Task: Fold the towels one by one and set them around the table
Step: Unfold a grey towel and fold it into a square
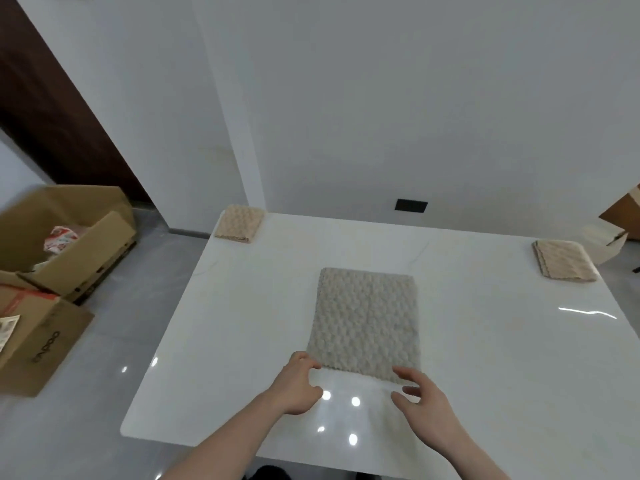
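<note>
A grey-beige textured towel point(367, 320) lies flat in the middle of the white table point(502, 358), its long side running away from me. My left hand point(298, 381) is at the towel's near left corner, fingers bent with the tips at the edge and the thumb apart from them. My right hand point(417, 396) hovers at the near right corner with fingers spread over the edge and the thumb below it. Neither hand plainly grips the cloth. One folded beige towel point(239, 225) sits on the far left corner, another folded towel point(564, 260) on the far right corner.
Open cardboard boxes point(65, 244) stand on the floor to the left of the table, and another box point(620, 216) is at the far right. A white wall with a dark outlet point(411, 205) rises behind the table's far edge.
</note>
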{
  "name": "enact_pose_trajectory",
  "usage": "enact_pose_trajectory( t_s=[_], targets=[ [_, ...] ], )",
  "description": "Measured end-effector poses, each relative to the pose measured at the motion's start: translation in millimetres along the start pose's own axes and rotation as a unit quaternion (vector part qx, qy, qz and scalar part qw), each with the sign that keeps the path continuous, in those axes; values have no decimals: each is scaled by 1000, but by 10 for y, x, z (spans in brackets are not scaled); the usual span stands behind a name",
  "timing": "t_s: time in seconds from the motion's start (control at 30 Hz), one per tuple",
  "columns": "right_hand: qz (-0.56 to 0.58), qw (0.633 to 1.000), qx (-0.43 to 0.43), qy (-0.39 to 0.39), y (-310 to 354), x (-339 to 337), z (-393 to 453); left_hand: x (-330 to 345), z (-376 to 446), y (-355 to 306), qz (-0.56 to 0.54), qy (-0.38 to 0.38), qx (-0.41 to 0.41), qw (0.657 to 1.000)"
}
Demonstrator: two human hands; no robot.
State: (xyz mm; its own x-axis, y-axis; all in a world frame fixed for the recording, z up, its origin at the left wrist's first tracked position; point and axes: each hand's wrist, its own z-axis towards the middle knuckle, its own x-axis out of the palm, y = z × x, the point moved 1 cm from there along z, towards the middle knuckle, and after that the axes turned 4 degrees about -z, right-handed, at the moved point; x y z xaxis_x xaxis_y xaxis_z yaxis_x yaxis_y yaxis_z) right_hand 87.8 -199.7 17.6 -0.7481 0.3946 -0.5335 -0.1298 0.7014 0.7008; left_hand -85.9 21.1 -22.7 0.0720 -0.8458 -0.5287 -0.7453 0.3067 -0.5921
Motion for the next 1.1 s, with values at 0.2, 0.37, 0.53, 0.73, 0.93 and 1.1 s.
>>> enact_pose_trajectory(
  t_s=[0.2,0.37,0.53,0.73,0.93,1.1],
  targets=[
    [-34,999,6,30,-346,-492,167,314,292,-264,92,-15,-33,995],
    [-46,998,2,39,-475,-735,195,445,464,-353,207,36,-45,977],
    [-40,999,-7,34,-547,-899,202,371,556,-351,263,27,-34,964],
    [-28,999,-20,40,-602,-1004,186,256,549,-484,233,-122,79,962],
    [-24,998,-41,39,-553,-1062,258,-198,364,-1300,88,-287,143,943],
    [16,996,-85,30,-231,-1035,337,-568,3,-2171,-10,-316,213,925]
  ],
)
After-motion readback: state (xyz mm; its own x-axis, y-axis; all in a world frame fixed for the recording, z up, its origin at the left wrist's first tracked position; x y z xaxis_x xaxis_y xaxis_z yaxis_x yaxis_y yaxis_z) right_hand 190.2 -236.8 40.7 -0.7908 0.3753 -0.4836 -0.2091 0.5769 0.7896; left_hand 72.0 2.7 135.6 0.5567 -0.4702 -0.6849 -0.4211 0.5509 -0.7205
